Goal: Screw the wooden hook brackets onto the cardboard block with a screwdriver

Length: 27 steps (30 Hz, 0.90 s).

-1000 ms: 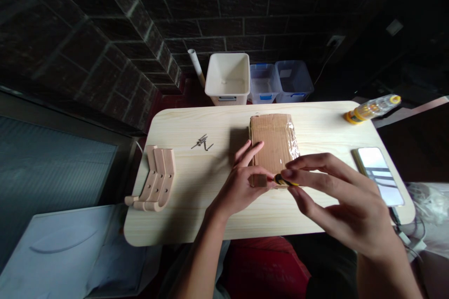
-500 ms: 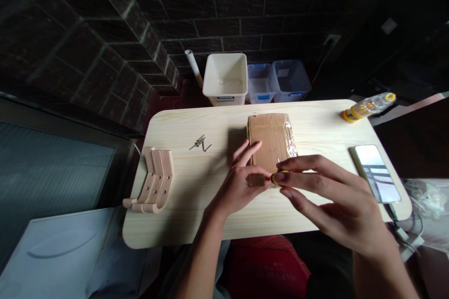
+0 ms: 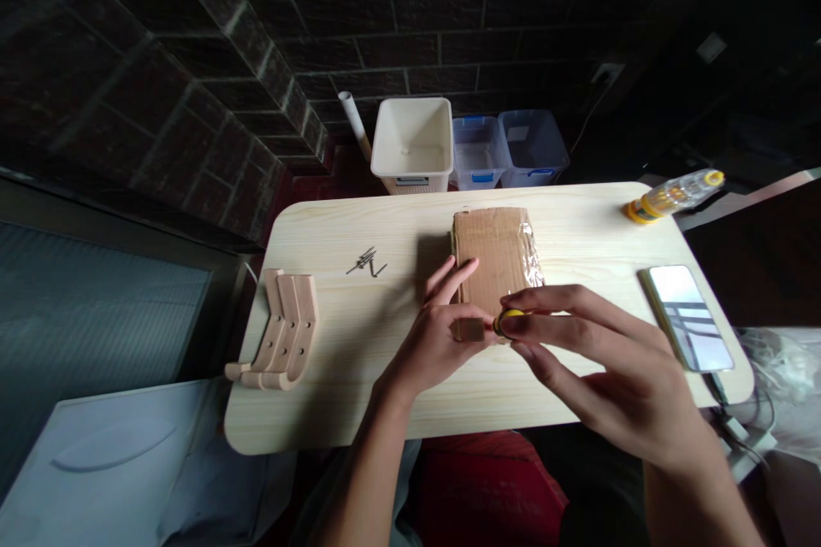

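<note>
Dark brick walls (image 3: 385, 17) stand behind a pale table (image 3: 346, 222), with a cardboard box (image 3: 493, 265) near its middle. Around the box's seven o'clock, the left hand (image 3: 431, 344) grips a small brown block (image 3: 469, 330), while the right hand (image 3: 632, 380) pinches a yellow screwdriver (image 3: 510, 314) at the block's three o'clock.

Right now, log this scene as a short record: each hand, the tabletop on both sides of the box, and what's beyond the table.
Left hand: around a small brown block, two fingers reaching to the cardboard box
Right hand: fingertips on a yellow-and-black handle
Left of box: loose dark screws, holed wooden hooks
Right of box: phone, clear-and-yellow container
Beyond table: cream bin, two clear bins
</note>
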### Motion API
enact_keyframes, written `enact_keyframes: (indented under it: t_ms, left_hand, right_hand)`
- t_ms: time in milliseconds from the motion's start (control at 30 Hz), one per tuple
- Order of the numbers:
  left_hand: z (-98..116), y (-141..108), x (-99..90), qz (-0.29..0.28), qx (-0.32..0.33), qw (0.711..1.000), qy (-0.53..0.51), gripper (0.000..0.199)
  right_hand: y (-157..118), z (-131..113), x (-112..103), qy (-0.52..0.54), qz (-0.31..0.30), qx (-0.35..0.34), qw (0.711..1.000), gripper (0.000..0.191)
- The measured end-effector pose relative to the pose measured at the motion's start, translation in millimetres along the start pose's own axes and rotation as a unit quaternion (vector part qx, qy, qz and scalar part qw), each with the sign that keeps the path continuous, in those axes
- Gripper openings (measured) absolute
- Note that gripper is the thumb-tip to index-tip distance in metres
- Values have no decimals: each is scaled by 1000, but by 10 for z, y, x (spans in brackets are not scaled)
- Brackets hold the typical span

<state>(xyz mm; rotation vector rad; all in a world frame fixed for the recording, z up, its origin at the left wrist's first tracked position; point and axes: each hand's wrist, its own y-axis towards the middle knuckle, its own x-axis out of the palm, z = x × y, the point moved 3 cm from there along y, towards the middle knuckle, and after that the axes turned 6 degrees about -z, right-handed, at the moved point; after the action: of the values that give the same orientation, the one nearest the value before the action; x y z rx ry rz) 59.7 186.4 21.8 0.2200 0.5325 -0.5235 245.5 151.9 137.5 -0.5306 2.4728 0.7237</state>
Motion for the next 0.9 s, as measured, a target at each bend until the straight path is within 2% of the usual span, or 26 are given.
enact_keyframes:
  t_ms: [267, 567, 767, 900]
  left_hand:
    - [-12, -11, 2, 8, 8, 1000, -2, 13]
    - [6, -1, -7, -3, -2, 1000, 0, 14]
    - [14, -6, -11, 0, 2, 1000, -1, 9]
    - [28, -1, -17, -1, -2, 1000, -5, 15]
  right_hand:
    - [-9, 2, 23, 2, -16, 14, 1000, 47]
    - [0, 1, 33, -12, 10, 11, 1000, 41]
    - [-16, 4, 45, 8, 6, 18, 1000, 44]
    - [-20, 23, 31, -9, 12, 7, 1000, 44]
